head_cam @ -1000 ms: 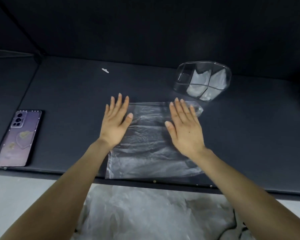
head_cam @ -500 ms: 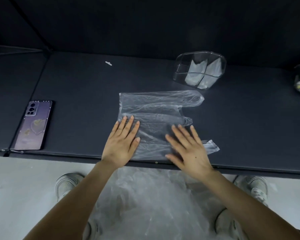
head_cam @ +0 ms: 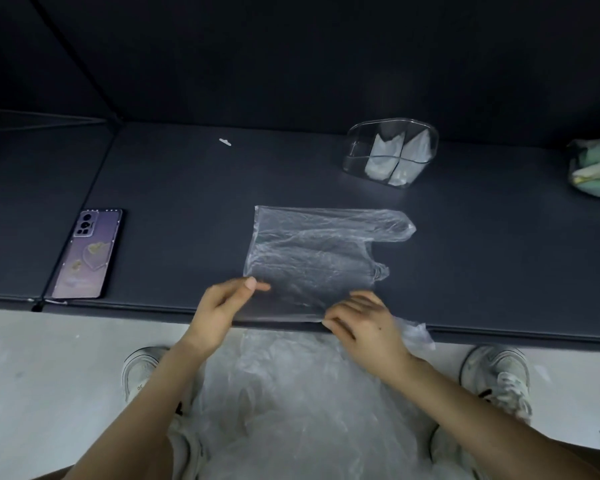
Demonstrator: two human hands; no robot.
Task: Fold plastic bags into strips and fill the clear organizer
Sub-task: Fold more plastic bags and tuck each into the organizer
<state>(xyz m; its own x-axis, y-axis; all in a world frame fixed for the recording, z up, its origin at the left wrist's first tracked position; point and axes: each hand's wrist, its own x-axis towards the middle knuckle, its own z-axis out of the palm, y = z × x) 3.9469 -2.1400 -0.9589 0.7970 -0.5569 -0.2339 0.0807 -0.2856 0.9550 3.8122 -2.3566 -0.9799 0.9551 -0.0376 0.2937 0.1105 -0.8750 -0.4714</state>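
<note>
A clear, crinkled plastic bag [head_cam: 312, 251] lies flat on the dark table [head_cam: 174, 202], its handles pointing right. My left hand [head_cam: 222, 306] pinches the bag's near-left corner between thumb and fingers. My right hand [head_cam: 364, 323] has its fingers curled over the bag's near edge at the table's front; one handle trails out from under it to the right. The clear organizer [head_cam: 355, 154] stands at the back right, with folded bags upright in some of its compartments.
A pile of loose clear bags [head_cam: 302, 393] rests on my lap below the table edge. A purple phone [head_cam: 87, 254] lies at the left. A green and white pouch [head_cam: 596, 171] sits at the far right, and a small white scrap [head_cam: 225, 142] at the back.
Both hands slid from the bag's far part to its near edge. They were flat with fingers spread; now they are closed on the edge.
</note>
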